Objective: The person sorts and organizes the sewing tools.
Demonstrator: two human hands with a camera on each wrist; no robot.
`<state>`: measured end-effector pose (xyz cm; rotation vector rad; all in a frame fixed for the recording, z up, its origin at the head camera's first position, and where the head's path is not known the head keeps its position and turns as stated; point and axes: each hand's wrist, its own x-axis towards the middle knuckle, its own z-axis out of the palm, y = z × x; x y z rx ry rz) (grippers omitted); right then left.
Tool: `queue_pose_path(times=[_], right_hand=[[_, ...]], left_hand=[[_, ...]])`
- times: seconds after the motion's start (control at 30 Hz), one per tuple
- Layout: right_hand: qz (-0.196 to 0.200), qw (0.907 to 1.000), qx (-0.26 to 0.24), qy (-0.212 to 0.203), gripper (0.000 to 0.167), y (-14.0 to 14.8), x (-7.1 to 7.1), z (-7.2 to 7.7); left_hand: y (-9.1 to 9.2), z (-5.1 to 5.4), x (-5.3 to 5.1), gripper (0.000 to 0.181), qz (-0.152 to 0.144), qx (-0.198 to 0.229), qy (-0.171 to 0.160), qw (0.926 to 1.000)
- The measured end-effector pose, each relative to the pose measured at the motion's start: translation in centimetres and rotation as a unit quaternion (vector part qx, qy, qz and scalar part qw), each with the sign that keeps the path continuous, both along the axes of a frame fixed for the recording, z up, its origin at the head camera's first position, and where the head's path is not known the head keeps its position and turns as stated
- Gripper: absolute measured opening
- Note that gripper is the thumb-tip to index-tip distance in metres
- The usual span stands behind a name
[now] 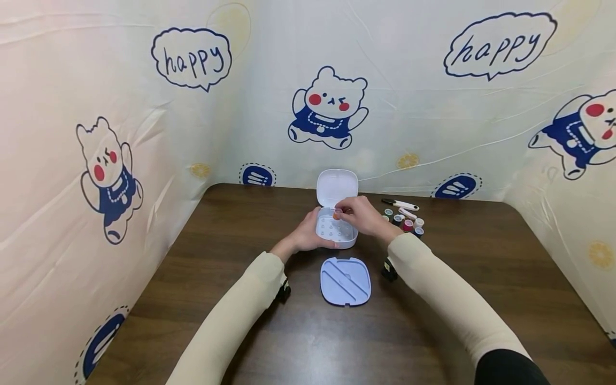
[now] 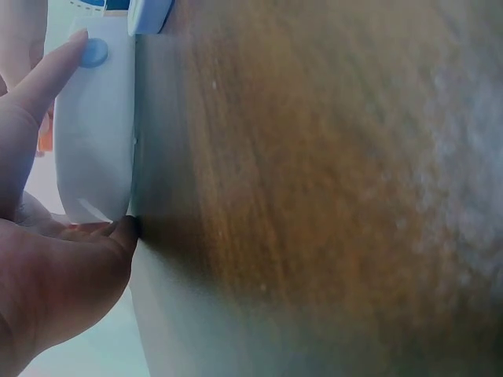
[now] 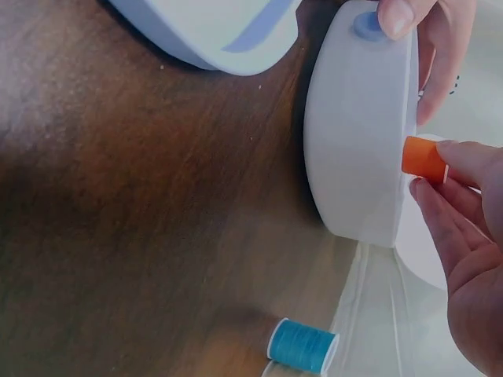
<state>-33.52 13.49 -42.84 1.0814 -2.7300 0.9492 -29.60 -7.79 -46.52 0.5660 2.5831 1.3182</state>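
Observation:
A white box (image 1: 351,244) with its lid (image 1: 337,187) raised stands toward the back of the table, small pegs on its inner floor. My left hand (image 1: 308,233) grips the box's left side, the thumb along the front near a blue button (image 2: 94,53). Between the thumb and fingers of my right hand (image 1: 362,215) is an orange thread spool (image 3: 424,159), held over the box's opening at its rim. In the right wrist view, the spool is beside the box wall (image 3: 357,133).
A blue tray with slots (image 1: 345,282) lies in front of the box. Right of the box are several thread spools (image 1: 408,225), a teal one (image 3: 302,345) among them, and a black-and-white tool (image 1: 400,204). A patterned curtain hangs behind the table.

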Motion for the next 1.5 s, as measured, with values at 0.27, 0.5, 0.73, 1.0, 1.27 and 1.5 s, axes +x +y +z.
queue_pose_path(times=[0.27,0.5,0.73,1.0,1.27,1.5], right_hand=[[0.0,0.9999,0.016,0.003,0.018,-0.8,-0.7,-0.7],[0.015,0.9993,0.033,-0.01,0.021,-1.9,-0.9,-0.3],[0.021,0.9981,0.058,-0.001,0.017,-2.8,-1.2,-0.3],[0.02,0.9973,0.07,0.003,0.017,-3.5,-1.0,-0.4],[0.016,0.9962,0.08,0.03,0.015,-3.9,-0.8,-0.8],[-0.005,0.9954,0.086,0.043,0.01,-4.5,-0.5,-0.9]], left_hand=[[0.0,0.0,0.0,0.111,-0.003,0.01,-0.005,0.9999],[0.0,0.2,0.1,0.11,-0.007,0.004,0.005,1.0],[0.1,0.2,0.0,0.109,-0.009,-0.003,0.017,0.9998],[0.0,0.0,-0.1,0.109,-0.002,-0.01,0.012,0.9999],[-0.1,0.2,0.1,0.11,-0.003,-0.004,0.004,1.0],[0.0,0.2,0.4,0.111,0.006,-0.007,0.002,1.0]])
